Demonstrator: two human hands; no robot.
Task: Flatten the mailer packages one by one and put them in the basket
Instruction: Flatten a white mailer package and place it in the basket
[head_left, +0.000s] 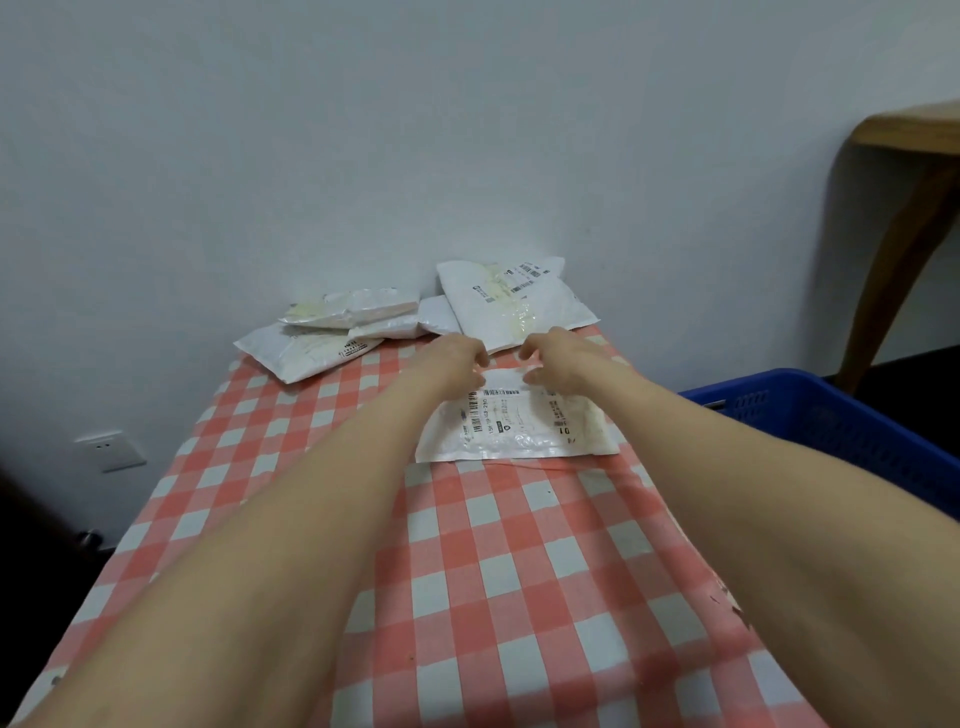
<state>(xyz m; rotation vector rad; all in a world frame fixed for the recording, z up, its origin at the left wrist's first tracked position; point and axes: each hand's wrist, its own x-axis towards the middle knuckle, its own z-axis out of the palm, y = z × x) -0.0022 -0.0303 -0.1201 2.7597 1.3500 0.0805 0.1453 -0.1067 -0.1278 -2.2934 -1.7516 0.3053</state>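
Observation:
A white mailer (519, 426) with a barcode label lies flat on the red-and-white checked tablecloth (467, 571), right of the middle. Both my arms reach out over its far edge. My left hand (457, 358) and my right hand (558, 364) hang side by side there with loosely curled fingers, thumbs down at the mailer's far edge. I cannot tell whether they grip it. Several other white mailers lie piled against the wall: a large one (514, 306) at the back right and a stack (322, 338) at the back left. The blue basket (831, 415) stands to the right of the table.
A white wall closes the far end of the table. A wooden table (909, 135) with a curved leg stands at the far right behind the basket. A wall socket (109, 449) sits low on the left. The floor beside the table is dark.

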